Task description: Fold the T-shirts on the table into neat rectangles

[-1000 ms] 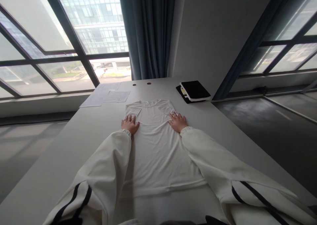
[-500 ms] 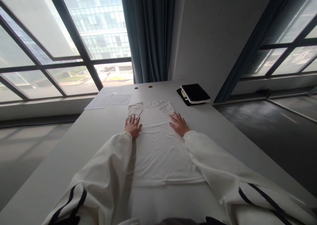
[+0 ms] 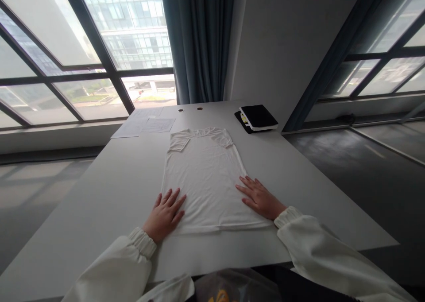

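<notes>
A white short-sleeved T-shirt [image 3: 207, 178] lies flat on the white table [image 3: 109, 195], its collar toward the far end and its hem toward me. Both sleeves are turned inward over the body of the shirt. My left hand [image 3: 165, 215] rests on the lower left side of the shirt, fingers spread. On the lower right side lies my right hand [image 3: 260, 198], also flat with its fingers apart. Slight wrinkles run through the cloth between the hands.
Beyond the shirt, to the left, printed paper sheets [image 3: 159, 125] lie on the table. A stack with a black cover [image 3: 260, 117] sits at the back right. Two round holes [image 3: 199, 109] are near the far edge. A blue curtain [image 3: 202, 45] hangs behind.
Both hands have slid toward me, from near the sleeves down to the shirt's lower sides. They are also farther apart. The view has tilted slightly downward.
</notes>
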Motion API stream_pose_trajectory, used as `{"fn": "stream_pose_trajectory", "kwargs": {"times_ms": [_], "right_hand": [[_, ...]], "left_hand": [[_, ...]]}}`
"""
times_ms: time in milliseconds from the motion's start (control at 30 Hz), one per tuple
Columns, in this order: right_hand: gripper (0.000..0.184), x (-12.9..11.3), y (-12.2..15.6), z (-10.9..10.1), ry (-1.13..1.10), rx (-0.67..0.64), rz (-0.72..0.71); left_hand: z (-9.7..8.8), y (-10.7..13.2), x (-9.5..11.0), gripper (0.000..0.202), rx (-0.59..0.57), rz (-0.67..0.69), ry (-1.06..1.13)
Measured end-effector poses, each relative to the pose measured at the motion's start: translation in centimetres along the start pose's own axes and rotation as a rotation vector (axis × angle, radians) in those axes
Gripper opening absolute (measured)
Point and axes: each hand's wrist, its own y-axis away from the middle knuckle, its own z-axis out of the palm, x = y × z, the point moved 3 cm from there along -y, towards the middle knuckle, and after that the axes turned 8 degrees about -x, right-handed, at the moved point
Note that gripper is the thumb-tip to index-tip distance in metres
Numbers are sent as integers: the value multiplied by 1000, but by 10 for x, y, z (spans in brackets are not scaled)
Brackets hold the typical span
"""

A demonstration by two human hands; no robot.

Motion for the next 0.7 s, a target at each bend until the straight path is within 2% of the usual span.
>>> {"fn": "stream_pose_trajectory", "kwargs": {"times_ms": [100, 233, 367, 467, 567, 700], "right_hand": [[57, -3, -3, -2, 12, -34, 19], [61, -2, 3, -1, 30, -27, 30], [69, -2, 13, 0, 26, 32, 29], [72, -3, 17, 2, 29, -23, 25], [71, -4, 18, 4, 35, -67, 27], [67, -2, 17, 4, 25, -37, 33]], "left_hand": [[-3, 3, 3, 55, -6, -49, 9], [-10, 20, 11, 53, 76, -76, -20], [-17, 37, 21, 46, 114, 49, -23], [-25, 45, 26, 44, 132, 165, 5], [-35, 52, 27, 32, 113, 273, 74], [-45, 57, 23, 26, 52, 216, 178]]}}
